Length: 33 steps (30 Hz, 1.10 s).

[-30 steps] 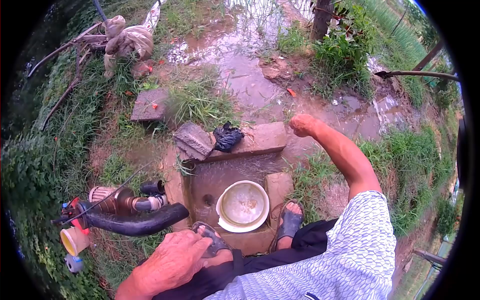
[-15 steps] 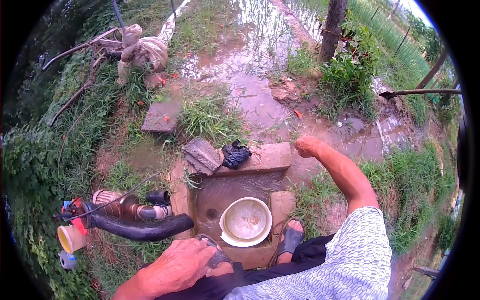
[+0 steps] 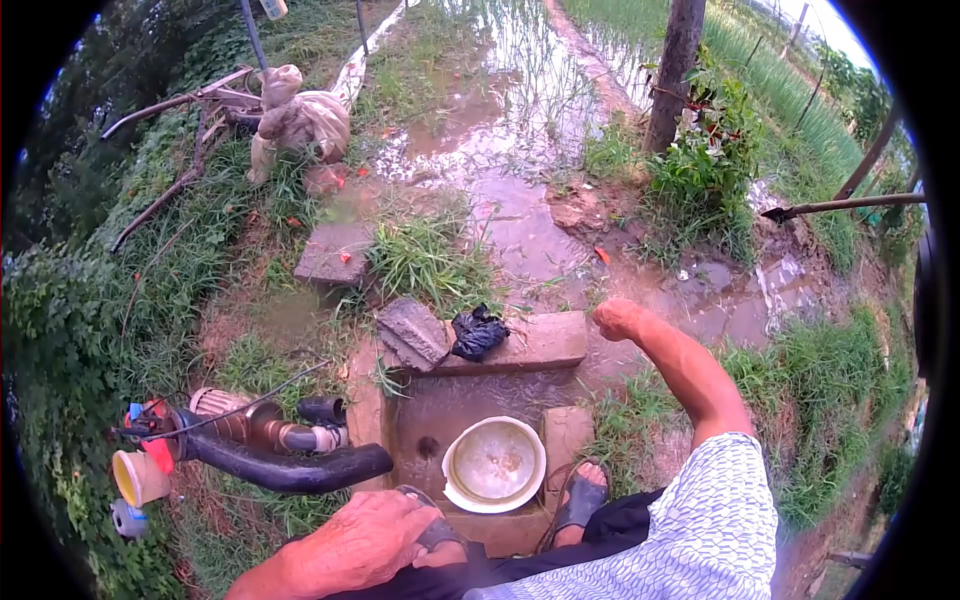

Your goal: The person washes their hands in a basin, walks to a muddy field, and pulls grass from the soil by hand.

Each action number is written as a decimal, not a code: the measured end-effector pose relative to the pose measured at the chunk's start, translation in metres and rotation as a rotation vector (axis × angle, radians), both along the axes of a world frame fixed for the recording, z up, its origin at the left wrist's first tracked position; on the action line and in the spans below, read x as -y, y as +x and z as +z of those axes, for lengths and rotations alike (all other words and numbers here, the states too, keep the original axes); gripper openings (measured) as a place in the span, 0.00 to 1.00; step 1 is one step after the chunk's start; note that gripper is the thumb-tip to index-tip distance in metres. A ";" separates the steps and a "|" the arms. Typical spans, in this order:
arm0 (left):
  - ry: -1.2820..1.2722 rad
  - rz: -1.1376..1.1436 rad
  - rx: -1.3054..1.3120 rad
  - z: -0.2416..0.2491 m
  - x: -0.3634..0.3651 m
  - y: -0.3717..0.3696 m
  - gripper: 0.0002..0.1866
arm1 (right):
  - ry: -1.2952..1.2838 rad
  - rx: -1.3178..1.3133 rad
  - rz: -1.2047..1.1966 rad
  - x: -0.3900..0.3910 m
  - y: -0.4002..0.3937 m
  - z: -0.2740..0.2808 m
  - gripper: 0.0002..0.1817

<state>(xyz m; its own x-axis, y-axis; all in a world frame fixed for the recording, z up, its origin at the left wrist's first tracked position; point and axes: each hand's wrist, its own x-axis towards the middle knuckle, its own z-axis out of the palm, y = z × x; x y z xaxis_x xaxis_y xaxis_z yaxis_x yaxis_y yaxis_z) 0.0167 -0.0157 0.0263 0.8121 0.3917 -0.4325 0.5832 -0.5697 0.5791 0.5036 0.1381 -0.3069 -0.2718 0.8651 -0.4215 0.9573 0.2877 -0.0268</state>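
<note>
My left hand lies palm down on my left knee, fingers spread, holding nothing. Just beyond it is my left sandalled foot on the rim of a small concrete basin. A round metal bowl with murky water sits in the basin. My right arm in a patterned sleeve reaches forward. My right hand is curled into a rounded fist over wet ground beside a concrete slab, with nothing visible in it. A black plastic bag lies on that slab.
A black hose and a pump with pipe fittings lie left of the basin, with a yellow cup. Muddy puddles spread ahead. Grass, a post and a bundled sack stand beyond.
The view has tilted up, so everything sits lower in the frame. My right fist has drawn slightly nearer to the slab. My left hand stays on the knee.
</note>
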 end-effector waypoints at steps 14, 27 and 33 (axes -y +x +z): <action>-0.020 -0.008 -0.048 0.006 -0.002 0.004 0.27 | 0.086 -0.030 0.039 0.001 0.010 -0.013 0.05; -0.017 0.000 -0.007 -0.008 0.000 -0.009 0.28 | 0.013 -0.021 -0.010 -0.001 -0.001 0.003 0.09; -0.029 0.001 -0.023 -0.008 0.000 -0.009 0.27 | 0.017 -0.017 -0.024 0.001 -0.001 0.005 0.09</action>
<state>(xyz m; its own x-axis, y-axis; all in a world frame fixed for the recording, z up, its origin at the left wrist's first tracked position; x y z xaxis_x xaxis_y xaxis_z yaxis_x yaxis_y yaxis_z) 0.0079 -0.0153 0.0181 0.8012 0.3797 -0.4624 0.5973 -0.5526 0.5812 0.5026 0.1371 -0.3016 -0.2573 0.8787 -0.4022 0.9636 0.2648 -0.0381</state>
